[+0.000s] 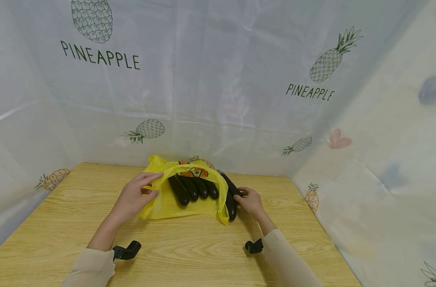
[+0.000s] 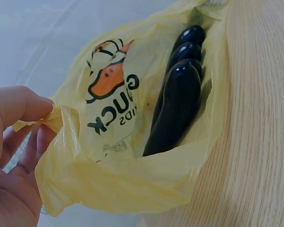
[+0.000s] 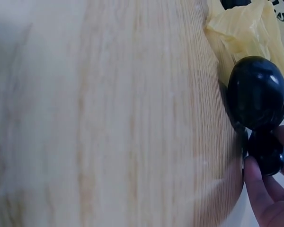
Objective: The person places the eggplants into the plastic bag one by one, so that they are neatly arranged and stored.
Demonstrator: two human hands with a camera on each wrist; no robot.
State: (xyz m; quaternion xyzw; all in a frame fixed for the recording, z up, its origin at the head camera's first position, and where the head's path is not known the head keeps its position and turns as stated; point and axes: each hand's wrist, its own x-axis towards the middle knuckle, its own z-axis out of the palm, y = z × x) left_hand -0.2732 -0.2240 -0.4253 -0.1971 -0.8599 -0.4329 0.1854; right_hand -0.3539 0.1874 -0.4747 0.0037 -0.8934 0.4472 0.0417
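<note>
A yellow plastic bag (image 1: 200, 209) with a printed duck lies with its mouth toward me. Several dark, glossy eggplants (image 2: 177, 106) rest side by side inside, rounded ends facing the opening. My left hand (image 1: 131, 199) pinches the bag's gathered edge on the left between thumb and fingers, as the left wrist view shows. Just outside the bag's right side are two more eggplants. One eggplant (image 3: 258, 94) lies against the bag's edge. Beyond it, my right hand (image 1: 251, 202) grips the other eggplant (image 3: 267, 153) near its rounded end, thumb and fingers on either side.
Everything lies on a wood-grain table (image 1: 178, 255). Behind it hangs a pale sheet (image 1: 210, 91) printed with pineapples, and more sheeting runs along both sides. A black wrist mount (image 1: 128, 251) sticks out by the left sleeve, another mount (image 1: 254, 246) by the right.
</note>
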